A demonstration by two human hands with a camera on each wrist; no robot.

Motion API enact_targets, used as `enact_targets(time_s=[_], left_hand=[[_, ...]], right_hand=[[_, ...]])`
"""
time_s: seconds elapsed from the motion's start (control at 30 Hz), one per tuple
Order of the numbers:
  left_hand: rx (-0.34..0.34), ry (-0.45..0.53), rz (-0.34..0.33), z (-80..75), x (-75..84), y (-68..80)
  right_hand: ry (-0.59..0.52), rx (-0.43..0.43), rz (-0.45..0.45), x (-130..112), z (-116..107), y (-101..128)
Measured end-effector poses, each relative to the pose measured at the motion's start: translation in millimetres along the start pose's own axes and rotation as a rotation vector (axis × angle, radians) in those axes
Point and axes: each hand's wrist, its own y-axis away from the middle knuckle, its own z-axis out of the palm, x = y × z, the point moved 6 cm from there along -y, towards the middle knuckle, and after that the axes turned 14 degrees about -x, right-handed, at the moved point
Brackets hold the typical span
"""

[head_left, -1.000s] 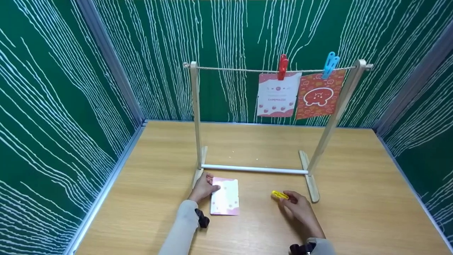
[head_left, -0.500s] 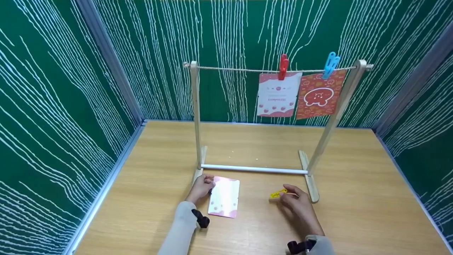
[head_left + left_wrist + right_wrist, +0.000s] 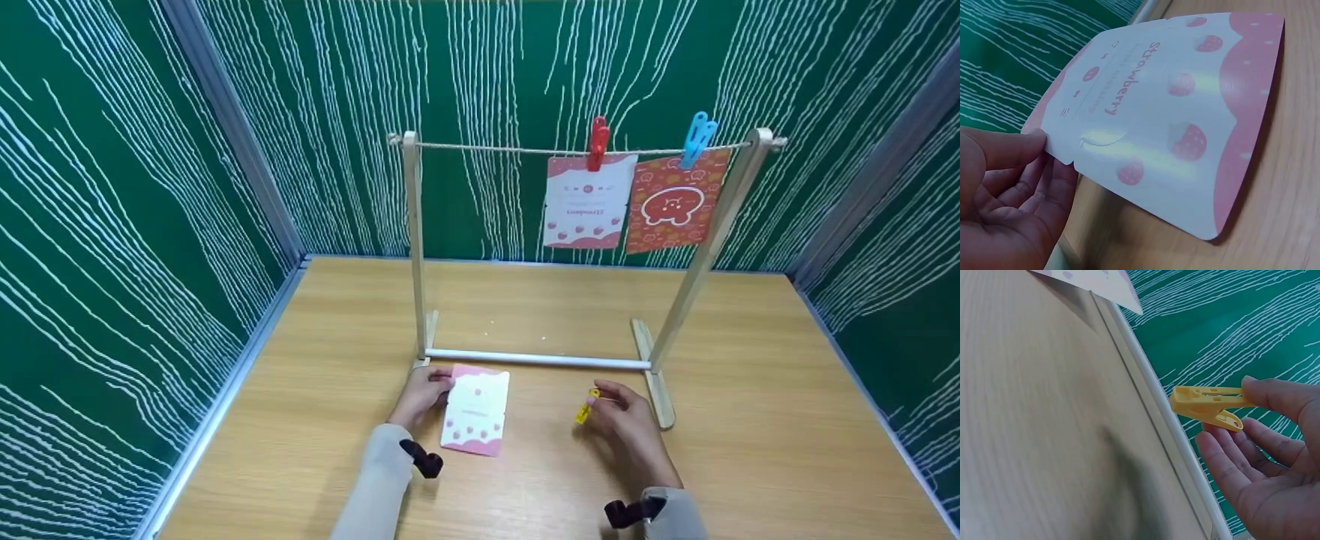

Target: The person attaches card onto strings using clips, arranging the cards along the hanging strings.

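Note:
A pink and white strawberry card (image 3: 475,410) (image 3: 1174,112) is tilted up off the wooden table (image 3: 765,435), its far edge raised. My left hand (image 3: 424,395) (image 3: 1010,185) pinches the card's left corner between thumb and fingers. My right hand (image 3: 622,420) (image 3: 1266,455) pinches a yellow clothespin (image 3: 586,409) (image 3: 1207,404) just above the table, to the right of the card. Behind stands a wooden rack (image 3: 414,247) with a string line; a red clothespin (image 3: 598,141) holds a pink card (image 3: 589,201) and a blue clothespin (image 3: 697,138) holds an orange card (image 3: 677,199).
Green walls with white streaks (image 3: 112,225) close in the table on the left, back and right. A metal edge strip (image 3: 225,390) runs along the table's left side. The rack's white bottom rail (image 3: 536,358) lies just beyond both hands.
The left hand has lifted the strawberry card's far edge off the table. The right hand has picked the yellow clothespin up and turned it from lying flat to pointing upward.

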Motion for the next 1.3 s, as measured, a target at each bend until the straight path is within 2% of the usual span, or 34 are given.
enact_targets(time_s=[0.13, 0.27, 0.57, 0.67, 0.87, 1.03, 1.17, 1.3], left_hand=[[0.02, 0.008, -0.003, -1.0, 8.4, 0.6], [0.028, 0.062, 0.017, -1.8, 20.4, 2.4], [0.109, 0.09, 0.14, -5.5, 51.4, 7.1], [0.14, 0.085, 0.179, -7.0, 62.8, 8.6], [0.22, 0.06, 0.202, -11.4, 83.1, 9.4], [0.295, 0.02, 0.278, -14.7, 98.7, 8.1], [0.319, 0.001, 0.322, -15.2, 111.3, 7.7], [0.332, -0.024, 0.339, -14.7, 126.0, 10.2]], right_hand=[[0.041, -0.017, 0.011, -5.4, 0.5, -1.8], [0.096, -0.016, 0.024, -13.6, 1.5, -3.9], [0.149, -0.02, -0.039, -35.4, 9.4, -8.5], [0.153, -0.035, -0.066, -42.8, 13.1, -9.1], [0.164, -0.073, -0.122, -59.9, 20.0, -14.1], [0.181, -0.106, -0.148, -74.2, 24.4, -19.0], [0.229, -0.129, -0.161, -87.4, 26.9, -21.9], [0.26, -0.151, -0.162, -103.0, 28.7, -24.1]])
